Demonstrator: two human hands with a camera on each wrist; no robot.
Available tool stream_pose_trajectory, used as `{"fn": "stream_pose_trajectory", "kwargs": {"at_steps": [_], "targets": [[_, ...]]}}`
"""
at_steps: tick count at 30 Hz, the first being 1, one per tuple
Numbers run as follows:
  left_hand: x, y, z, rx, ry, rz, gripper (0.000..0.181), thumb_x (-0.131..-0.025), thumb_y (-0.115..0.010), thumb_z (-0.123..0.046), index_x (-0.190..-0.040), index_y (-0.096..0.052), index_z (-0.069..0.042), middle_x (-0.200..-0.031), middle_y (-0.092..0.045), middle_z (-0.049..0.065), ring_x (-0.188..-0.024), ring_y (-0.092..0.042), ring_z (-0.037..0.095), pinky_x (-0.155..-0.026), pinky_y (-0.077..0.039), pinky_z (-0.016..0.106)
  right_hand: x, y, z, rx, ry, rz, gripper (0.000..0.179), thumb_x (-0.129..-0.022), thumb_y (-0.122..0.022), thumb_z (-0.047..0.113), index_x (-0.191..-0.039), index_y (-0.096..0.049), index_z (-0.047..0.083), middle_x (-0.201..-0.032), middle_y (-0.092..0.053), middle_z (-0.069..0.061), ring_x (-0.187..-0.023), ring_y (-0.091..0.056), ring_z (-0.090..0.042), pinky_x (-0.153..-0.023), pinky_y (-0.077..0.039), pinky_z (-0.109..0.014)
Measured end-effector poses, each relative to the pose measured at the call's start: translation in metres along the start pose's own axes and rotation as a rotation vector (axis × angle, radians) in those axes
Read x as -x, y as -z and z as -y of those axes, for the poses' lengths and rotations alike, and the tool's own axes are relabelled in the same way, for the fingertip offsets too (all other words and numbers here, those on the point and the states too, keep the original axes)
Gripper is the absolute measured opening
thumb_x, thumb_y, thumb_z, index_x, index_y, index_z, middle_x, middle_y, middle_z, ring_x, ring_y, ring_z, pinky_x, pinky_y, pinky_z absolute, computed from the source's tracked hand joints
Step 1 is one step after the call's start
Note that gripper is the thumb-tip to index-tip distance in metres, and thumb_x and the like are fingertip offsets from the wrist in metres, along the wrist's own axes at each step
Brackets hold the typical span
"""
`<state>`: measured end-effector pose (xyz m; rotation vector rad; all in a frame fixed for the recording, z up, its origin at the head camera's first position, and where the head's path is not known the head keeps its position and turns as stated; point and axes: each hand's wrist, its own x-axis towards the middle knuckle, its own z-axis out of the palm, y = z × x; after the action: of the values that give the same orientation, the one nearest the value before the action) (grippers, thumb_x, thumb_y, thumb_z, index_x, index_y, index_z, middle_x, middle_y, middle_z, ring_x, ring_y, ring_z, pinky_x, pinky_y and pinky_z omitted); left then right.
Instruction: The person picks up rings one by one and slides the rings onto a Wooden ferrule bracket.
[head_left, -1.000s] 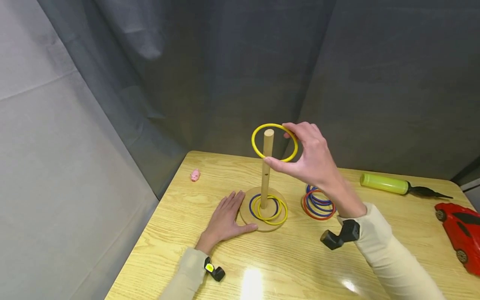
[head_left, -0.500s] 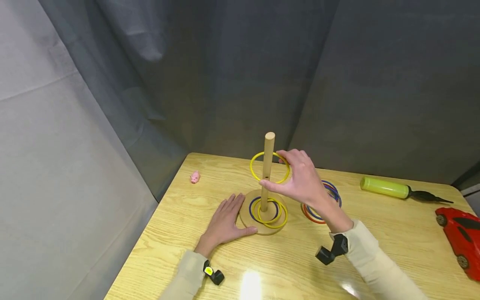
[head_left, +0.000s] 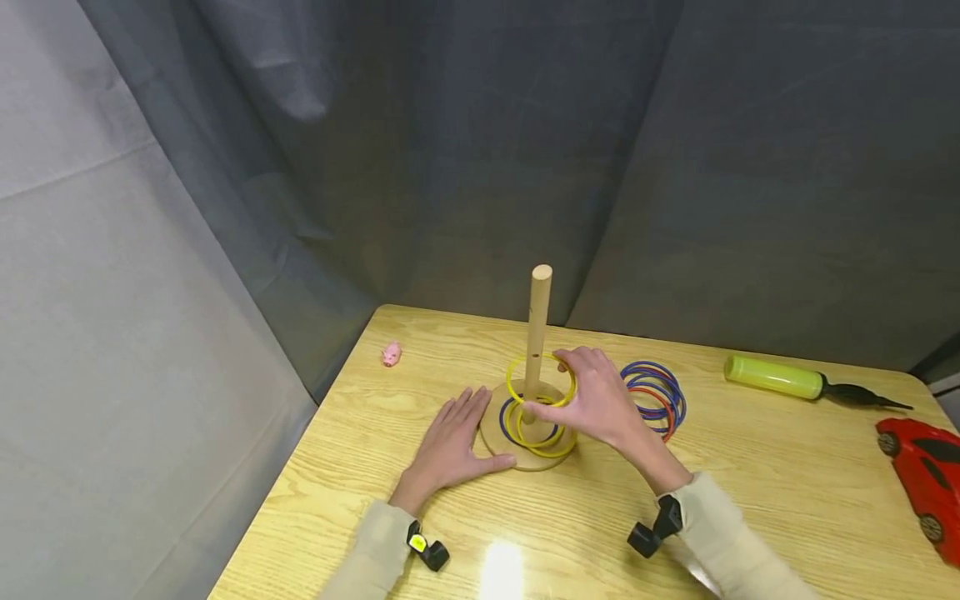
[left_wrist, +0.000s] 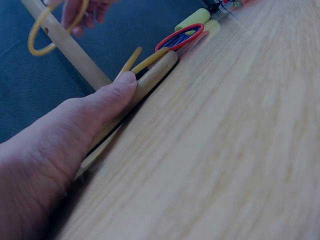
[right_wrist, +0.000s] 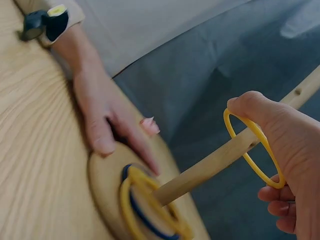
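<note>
A wooden peg point(head_left: 537, 321) stands upright on a round wooden base point(right_wrist: 106, 182). My right hand point(head_left: 600, 400) pinches a yellow ring point(right_wrist: 261, 176) between thumb and fingers. That ring encircles the peg partway down, above the base. Around the peg's foot lie a blue ring point(head_left: 502, 421) and two yellow rings point(right_wrist: 126, 210), overlapping each other. My left hand point(head_left: 450, 442) rests at the base's left side, fingers extended, with its thumb point(left_wrist: 117, 92) on the rim. In the left wrist view its other fingers are hidden.
Several loose blue and red rings point(head_left: 680, 400) lie in a pile right of the base. Farther right are a yellow-green hand pump point(head_left: 776, 377) with a black nozzle and a red toy car point(head_left: 926, 479). A small pink toy pig point(head_left: 392, 354) sits back left. A dark curtain point(head_left: 480, 167) hangs behind the table.
My right hand has lowered the yellow ring from the peg's top to its lower part. More of the loose ring pile shows now. My left hand has stayed at the base.
</note>
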<state>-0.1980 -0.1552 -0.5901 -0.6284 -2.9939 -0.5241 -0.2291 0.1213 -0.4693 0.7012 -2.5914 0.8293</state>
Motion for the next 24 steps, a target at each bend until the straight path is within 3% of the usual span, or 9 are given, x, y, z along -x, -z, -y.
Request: {"fn": "stream_pose_trajectory", "kwargs": {"at_steps": [10,19,24], "targets": [[0.000,0.000,-0.001,-0.002,0.007,0.005,0.122,-0.082,-0.042,-0.096,-0.170,-0.012,-0.017,-0.175,-0.015,0.000,-0.162,-0.008,0.021,-0.131,-0.011,0.046,0.011,-0.028,-0.018,0.040,-0.046,0.081,0.093,-0.067,-0.085,0.073,-0.126,-0.070,0.003,-0.102,-0.068,-0.010,-0.093,-0.056,-0.027,-0.076,-0.045,-0.042],[0.002,0.001,0.000,-0.004,0.010,0.009,0.121,-0.082,-0.042,-0.096,-0.170,-0.012,-0.017,-0.175,-0.015,0.000,-0.162,-0.008,0.022,-0.131,-0.011,0.046,0.015,-0.042,-0.027,0.069,-0.036,0.111,0.098,-0.068,-0.082,0.076,-0.130,-0.069,0.001,-0.110,-0.067,-0.012,-0.100,-0.058,-0.032,-0.081,-0.050,-0.047],[0.002,0.003,-0.002,0.004,0.001,0.000,0.120,-0.083,-0.044,-0.094,-0.169,-0.015,-0.016,-0.175,-0.017,0.002,-0.162,-0.010,0.023,-0.131,-0.012,0.047,0.017,-0.043,-0.030,0.073,-0.024,0.095,0.098,-0.071,-0.083,0.071,-0.135,-0.064,0.000,-0.126,-0.065,-0.017,-0.115,-0.058,-0.038,-0.092,-0.050,-0.055]]}}
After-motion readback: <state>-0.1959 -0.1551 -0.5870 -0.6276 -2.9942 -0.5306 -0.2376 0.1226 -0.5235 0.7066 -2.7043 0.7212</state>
